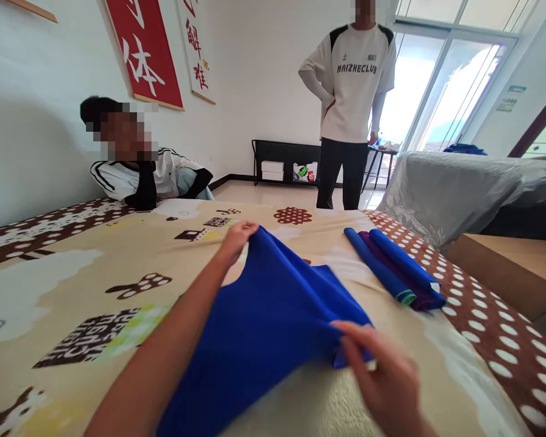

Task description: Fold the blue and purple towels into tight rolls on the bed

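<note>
A blue cloth [273,309] is stretched between my two hands above the patterned bedspread [131,255]. My left hand [239,240] pinches its far edge, arm reaching forward. Nearer and to the right, my right hand [377,364] grips the cloth's other side between thumb and fingers, slightly blurred. Part of the cloth hangs in folds between the hands, and its near end runs down past my left forearm to the bottom of the view. What kind of cloth item it is I cannot make out.
Several rolled cloths [386,264], blue and dark purple, lie at the right. A person [150,173] leans on the bed's far left edge; another person [355,91] stands beyond it. Right of the bed are a cardboard box [505,273] and a plastic-covered piece of furniture [455,188].
</note>
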`<state>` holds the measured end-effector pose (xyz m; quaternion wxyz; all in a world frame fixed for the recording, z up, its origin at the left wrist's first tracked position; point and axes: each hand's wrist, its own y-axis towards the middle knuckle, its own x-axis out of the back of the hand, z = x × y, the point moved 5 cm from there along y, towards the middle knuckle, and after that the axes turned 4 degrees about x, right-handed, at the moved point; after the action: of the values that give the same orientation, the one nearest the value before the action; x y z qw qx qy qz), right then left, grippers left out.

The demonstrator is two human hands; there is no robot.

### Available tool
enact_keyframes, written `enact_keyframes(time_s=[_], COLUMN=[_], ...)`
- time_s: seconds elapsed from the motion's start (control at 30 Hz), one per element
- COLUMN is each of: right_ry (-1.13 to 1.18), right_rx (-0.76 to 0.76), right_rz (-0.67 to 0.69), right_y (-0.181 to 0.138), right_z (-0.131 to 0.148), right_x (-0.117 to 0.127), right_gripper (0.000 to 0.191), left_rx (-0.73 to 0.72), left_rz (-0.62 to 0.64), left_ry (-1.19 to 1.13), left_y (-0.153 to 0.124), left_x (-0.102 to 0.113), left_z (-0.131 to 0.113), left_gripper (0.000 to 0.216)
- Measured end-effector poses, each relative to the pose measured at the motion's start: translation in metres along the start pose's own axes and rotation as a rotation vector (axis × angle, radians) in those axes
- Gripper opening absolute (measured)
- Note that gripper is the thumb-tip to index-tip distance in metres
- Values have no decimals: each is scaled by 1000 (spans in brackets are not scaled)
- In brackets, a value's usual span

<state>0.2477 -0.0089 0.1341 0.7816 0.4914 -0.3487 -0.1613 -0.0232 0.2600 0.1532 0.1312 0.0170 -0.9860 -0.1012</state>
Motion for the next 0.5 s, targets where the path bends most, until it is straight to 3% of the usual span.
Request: enact_keyframes(time_s=[0.07,0.13,0.2,0.27,0.37,0.5], right_ry=[72,333,600,699,714,816], right_rx=[-164,-290,-313,-274,-324,-583], right_rz=[-111,-233,-315,-369,-349,-67], right_y=[42,78,108,133,159,167], right_z=[-25,-44,-54,-59,-79,-130], right_x=[37,61,71,75,59,-10], right_gripper=[17,17,23,23,17,25], left_rx=[-79,-155,-226,-297,-309,-99], left_rz=[-67,-110,-148,-189,-258,-274], left_ry=[-163,-293,-376,-416,-445,-457], left_y=[-15,-41,-71,-96,-108,-75], left_x=[39,72,95,107,112,96], left_z=[-47,-89,-123,-145,-147,-93], left_gripper=[24,13,12,17,19,24])
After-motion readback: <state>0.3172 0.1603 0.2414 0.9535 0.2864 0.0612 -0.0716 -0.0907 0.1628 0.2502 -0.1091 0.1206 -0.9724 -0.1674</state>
